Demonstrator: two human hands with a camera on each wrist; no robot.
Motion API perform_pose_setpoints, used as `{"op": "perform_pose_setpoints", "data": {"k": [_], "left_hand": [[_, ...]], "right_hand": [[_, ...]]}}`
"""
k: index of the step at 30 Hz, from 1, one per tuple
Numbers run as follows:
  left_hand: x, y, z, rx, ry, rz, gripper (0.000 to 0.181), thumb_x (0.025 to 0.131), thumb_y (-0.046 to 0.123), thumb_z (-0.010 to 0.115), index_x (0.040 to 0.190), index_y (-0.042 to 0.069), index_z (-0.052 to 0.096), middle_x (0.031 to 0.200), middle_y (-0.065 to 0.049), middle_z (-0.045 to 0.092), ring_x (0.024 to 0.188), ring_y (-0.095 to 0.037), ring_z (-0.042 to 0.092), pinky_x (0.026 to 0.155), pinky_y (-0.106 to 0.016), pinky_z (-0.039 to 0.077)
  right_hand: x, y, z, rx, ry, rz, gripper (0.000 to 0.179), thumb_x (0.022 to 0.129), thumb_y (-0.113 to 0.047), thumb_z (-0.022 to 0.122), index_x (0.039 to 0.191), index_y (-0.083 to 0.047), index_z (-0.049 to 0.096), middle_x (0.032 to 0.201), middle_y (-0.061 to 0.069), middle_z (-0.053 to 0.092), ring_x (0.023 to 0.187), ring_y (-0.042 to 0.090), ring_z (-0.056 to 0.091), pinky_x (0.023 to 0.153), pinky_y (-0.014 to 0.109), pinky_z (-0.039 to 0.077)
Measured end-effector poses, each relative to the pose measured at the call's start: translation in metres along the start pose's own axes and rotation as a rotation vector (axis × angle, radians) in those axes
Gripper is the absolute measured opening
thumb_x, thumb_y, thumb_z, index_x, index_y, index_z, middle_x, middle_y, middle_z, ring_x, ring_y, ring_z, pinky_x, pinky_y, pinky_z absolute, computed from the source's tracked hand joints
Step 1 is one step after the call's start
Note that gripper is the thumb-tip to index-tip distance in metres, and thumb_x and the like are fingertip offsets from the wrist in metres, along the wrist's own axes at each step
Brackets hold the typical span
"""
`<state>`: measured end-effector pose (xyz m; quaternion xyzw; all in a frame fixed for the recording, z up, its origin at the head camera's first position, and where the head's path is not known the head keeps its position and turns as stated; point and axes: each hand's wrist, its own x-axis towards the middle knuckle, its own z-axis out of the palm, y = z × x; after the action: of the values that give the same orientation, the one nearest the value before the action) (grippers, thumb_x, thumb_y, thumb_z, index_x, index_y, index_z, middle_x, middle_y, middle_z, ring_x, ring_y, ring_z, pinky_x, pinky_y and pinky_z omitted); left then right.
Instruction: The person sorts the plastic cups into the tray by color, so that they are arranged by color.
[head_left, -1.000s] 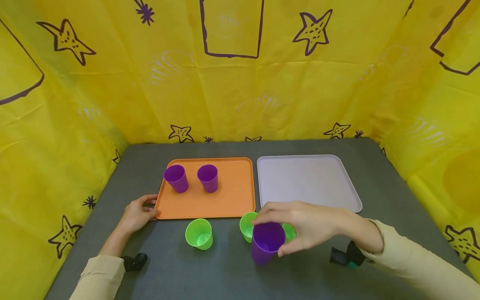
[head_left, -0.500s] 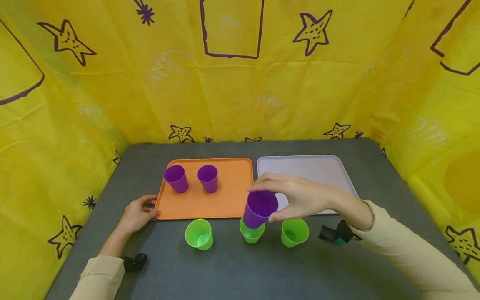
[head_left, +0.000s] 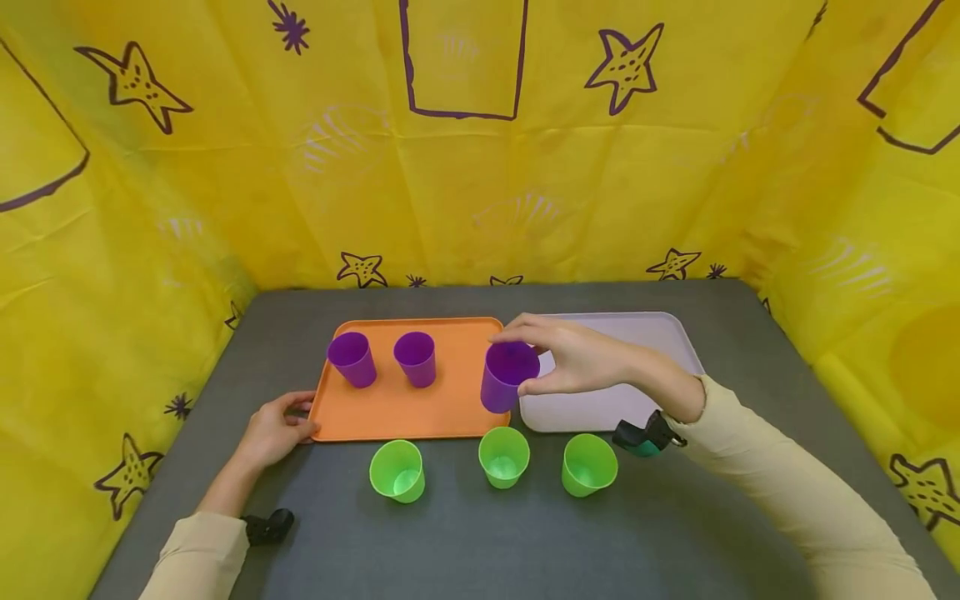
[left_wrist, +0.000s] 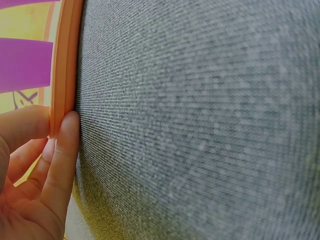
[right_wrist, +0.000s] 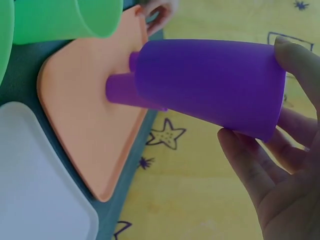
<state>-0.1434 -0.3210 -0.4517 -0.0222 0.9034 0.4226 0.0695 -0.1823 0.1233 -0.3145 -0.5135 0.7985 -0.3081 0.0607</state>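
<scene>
My right hand (head_left: 581, 358) grips a purple cup (head_left: 498, 390) near its rim, with thumb and fingers on opposite sides. The cup hangs above the right end of the orange tray (head_left: 461, 408), by the gap to the lilac tray (head_left: 570, 410). In the right wrist view the held cup (right_wrist: 210, 85) is off the tray. On the left part of the orange tray stand two more purple cups, a left one (head_left: 358, 371) and a right one (head_left: 420, 371). My left hand (head_left: 273, 429) pinches the orange tray's near left corner, thumb above the rim (left_wrist: 65, 65) and a finger beneath.
Three green cups stand upright in a row in front of the trays: left (head_left: 401, 487), middle (head_left: 504, 479) and right (head_left: 590, 483). A dark grey cloth (head_left: 450, 550) covers the table. Yellow patterned curtains (head_left: 480, 183) close off the back and sides.
My right hand has carried the purple cup away from the table's front, up past the middle green cup to the orange tray's right end. My left hand stays at the tray corner.
</scene>
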Motion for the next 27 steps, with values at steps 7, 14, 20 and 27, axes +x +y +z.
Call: {"op": "perform_pose_setpoints", "data": {"k": [7, 14, 20, 27], "left_hand": [[-0.001, 0.000, -0.001, 0.009, -0.007, -0.020, 0.056, 0.080, 0.004, 0.068, 0.129, -0.007, 0.044, 0.111, -0.025, 0.054, 0.084, -0.019, 0.063, 0.061, -0.026, 0.056], [-0.001, 0.000, -0.001, 0.009, -0.006, -0.029, 0.056, 0.080, 0.005, 0.069, 0.129, -0.007, 0.044, 0.110, -0.024, 0.054, 0.084, -0.020, 0.062, 0.061, -0.026, 0.056], [-0.001, 0.001, -0.001, -0.005, -0.010, -0.032, 0.056, 0.080, 0.003, 0.068, 0.129, -0.008, 0.044, 0.110, -0.024, 0.054, 0.084, -0.020, 0.062, 0.061, -0.027, 0.056], [-0.001, 0.002, -0.001, -0.002, -0.005, -0.029, 0.056, 0.079, 0.003, 0.068, 0.129, -0.008, 0.044, 0.110, -0.024, 0.053, 0.084, -0.020, 0.062, 0.061, -0.026, 0.056]], "right_hand": [[0.013, 0.015, 0.006, 0.016, -0.012, 0.058, 0.058, 0.081, -0.025, 0.070, 0.131, -0.007, 0.048, 0.118, 0.004, 0.052, 0.101, 0.012, 0.056, 0.083, 0.025, 0.052], [0.030, 0.030, 0.012, 0.023, -0.021, 0.129, 0.055, 0.081, -0.023, 0.070, 0.128, -0.005, 0.050, 0.116, 0.006, 0.052, 0.099, 0.014, 0.057, 0.083, 0.025, 0.052], [0.039, 0.045, 0.018, 0.013, -0.031, 0.210, 0.056, 0.080, -0.024, 0.071, 0.129, -0.006, 0.050, 0.116, 0.007, 0.053, 0.099, 0.015, 0.057, 0.082, 0.024, 0.052], [0.049, 0.059, 0.025, -0.019, -0.036, 0.259, 0.057, 0.080, -0.030, 0.070, 0.130, -0.009, 0.051, 0.117, 0.007, 0.052, 0.099, 0.016, 0.056, 0.081, 0.029, 0.053]]}}
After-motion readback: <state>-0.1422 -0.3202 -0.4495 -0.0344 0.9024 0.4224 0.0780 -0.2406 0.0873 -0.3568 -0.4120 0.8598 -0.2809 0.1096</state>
